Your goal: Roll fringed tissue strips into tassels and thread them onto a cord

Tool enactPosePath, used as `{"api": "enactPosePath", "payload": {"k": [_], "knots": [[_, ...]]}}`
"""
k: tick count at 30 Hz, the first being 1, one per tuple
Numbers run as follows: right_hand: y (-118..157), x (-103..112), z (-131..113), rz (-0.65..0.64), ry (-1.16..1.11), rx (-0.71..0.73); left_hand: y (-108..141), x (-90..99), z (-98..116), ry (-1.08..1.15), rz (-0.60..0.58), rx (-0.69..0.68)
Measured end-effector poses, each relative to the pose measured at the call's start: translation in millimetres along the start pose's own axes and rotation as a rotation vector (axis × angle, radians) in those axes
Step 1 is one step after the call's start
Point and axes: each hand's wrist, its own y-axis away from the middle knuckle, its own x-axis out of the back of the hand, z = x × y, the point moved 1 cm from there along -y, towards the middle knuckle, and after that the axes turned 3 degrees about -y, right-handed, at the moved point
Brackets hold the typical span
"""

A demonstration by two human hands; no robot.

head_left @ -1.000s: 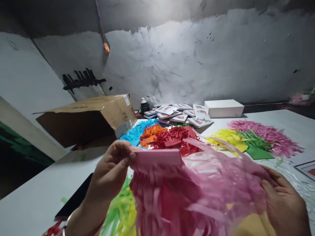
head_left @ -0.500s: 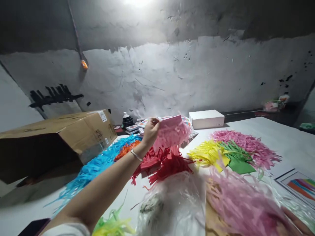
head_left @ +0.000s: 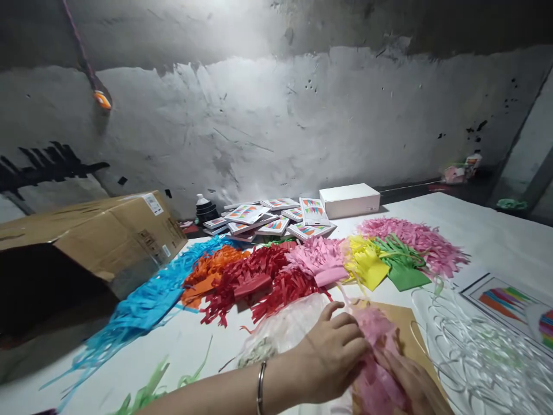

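My left hand, with a metal bangle at the wrist, has its fingers curled onto a bunch of pink tissue fringe. My right hand grips the same fringe from the right, its fingers close to the left ones and partly blurred. Under the fringe lies a brown cardboard sheet. Just beyond, another pink tissue fringe rests between red fringes and a yellow fringe. A clear plastic bag sits left of the cardboard, partly behind my left arm.
Orange and blue fringes lie left, beside an open carton. Green fringe and a pink pile lie right. Printed packs and a white box stand behind. Clear cord lies near a printed sheet.
The pink fringe from my left hand now lies on the row between red and yellow. My left hand has come back to the near pink fringe, beside my right hand. The view has shifted right.
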Motion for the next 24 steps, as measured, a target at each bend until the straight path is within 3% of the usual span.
{"api": "enactPosePath", "payload": {"k": [2, 5, 8, 11, 13, 15, 18, 20, 24], "knots": [[-10.0, 1.9, -19.5, 0.0, 0.122, 0.123, 6.5, 8.3, 19.2, -0.145, 0.02, 0.007], [-21.9, 11.8, -43.1, -0.051, 0.19, 0.187, 24.9, 23.4, 42.1, -0.191, 0.067, -0.022], [-29.4, 26.8, -60.2, -0.128, 0.162, 0.187, 48.6, 38.1, 62.5, -0.04, 0.213, -0.117], [-38.2, 39.6, -81.1, -0.092, 0.109, 0.225, 64.3, 55.6, 72.8, 0.167, 0.347, 0.036], [-45.3, 44.3, -97.3, -0.07, 0.046, 0.284, 66.9, 67.7, 73.3, 0.253, 0.312, 0.242], [-50.6, 46.7, -110.8, -0.08, -0.019, 0.338, 66.3, 77.3, 71.4, 0.345, 0.175, 0.385], [-51.2, 49.2, -120.0, -0.062, -0.043, 0.358, 68.9, 84.9, 67.9, 0.464, -0.052, 0.492], [-48.5, 51.2, -120.9, -0.022, -0.034, 0.349, 74.9, 87.9, 66.3, 0.378, -0.048, 0.521], [-47.6, 54.2, -125.7, -0.003, -0.066, 0.323, 85.3, 92.1, 66.2, 0.105, 0.096, 0.55]]}}
